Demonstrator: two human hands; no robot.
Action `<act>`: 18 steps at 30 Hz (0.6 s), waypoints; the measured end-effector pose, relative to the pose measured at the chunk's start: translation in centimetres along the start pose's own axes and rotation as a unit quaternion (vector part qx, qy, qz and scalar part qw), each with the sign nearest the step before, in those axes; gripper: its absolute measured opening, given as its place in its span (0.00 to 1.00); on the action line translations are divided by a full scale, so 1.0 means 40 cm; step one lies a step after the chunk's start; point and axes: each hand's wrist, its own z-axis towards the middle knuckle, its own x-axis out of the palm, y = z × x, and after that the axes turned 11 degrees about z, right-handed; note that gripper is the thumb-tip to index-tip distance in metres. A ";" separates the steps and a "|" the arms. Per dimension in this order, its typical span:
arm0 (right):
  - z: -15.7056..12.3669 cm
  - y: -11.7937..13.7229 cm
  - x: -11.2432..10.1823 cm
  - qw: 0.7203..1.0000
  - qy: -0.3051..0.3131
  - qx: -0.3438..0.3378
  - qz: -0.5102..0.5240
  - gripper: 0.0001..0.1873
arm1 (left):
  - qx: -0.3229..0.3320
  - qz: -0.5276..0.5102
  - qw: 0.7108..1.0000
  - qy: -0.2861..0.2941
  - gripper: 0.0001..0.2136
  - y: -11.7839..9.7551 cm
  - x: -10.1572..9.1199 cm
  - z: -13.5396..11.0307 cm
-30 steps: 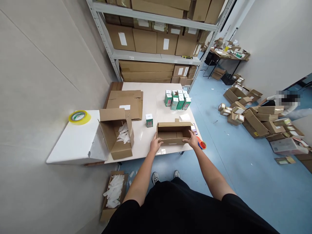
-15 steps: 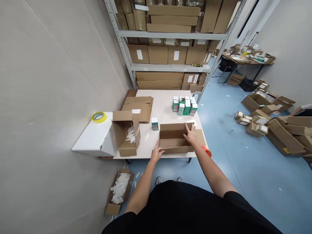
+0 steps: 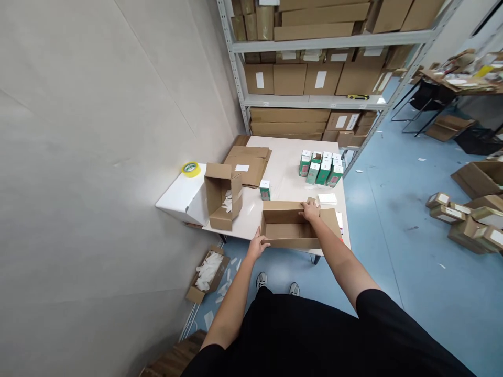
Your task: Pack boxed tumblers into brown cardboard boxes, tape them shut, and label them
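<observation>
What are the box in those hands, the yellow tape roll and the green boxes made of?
The held box looks like matte brown cardboard, with thin walls and a flap. The tape roll is probably plastic film, its yellow band looking smooth. The green boxes seem printed card, given flat sides and straight edges; any gloss is unclear.

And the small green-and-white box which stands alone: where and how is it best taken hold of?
Probably by its left and right sides, coming from above: the small green-and-white box stands upright on the table, its top uncovered, while the open carton sits close on the near side.
</observation>
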 end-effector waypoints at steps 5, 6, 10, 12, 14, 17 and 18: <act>0.010 -0.037 0.008 0.998 0.033 -0.054 -0.017 0.24 | -0.025 0.001 1.000 -0.018 0.05 -0.013 0.008 -0.007; 0.008 -0.041 0.008 0.997 0.037 -0.064 -0.023 0.25 | -0.027 -0.001 0.999 -0.019 0.05 -0.015 0.010 -0.007; -0.009 -0.046 0.000 0.996 0.048 -0.068 -0.020 0.26 | -0.029 -0.012 0.999 -0.019 0.05 -0.021 0.013 -0.010; -0.019 -0.039 -0.009 0.997 0.052 -0.057 -0.016 0.25 | -0.030 -0.018 0.999 -0.020 0.06 -0.020 0.011 -0.025; -0.030 -0.020 -0.019 0.997 0.052 -0.057 -0.005 0.25 | -0.033 -0.022 0.999 -0.027 0.06 -0.012 0.003 -0.053; -0.049 0.038 -0.028 0.995 0.027 -0.090 0.042 0.31 | -0.051 -0.025 0.997 -0.044 0.06 0.021 -0.021 -0.124; -0.056 0.066 -0.028 0.992 0.013 -0.110 0.064 0.33 | -0.060 -0.026 0.997 -0.050 0.06 0.038 -0.032 -0.153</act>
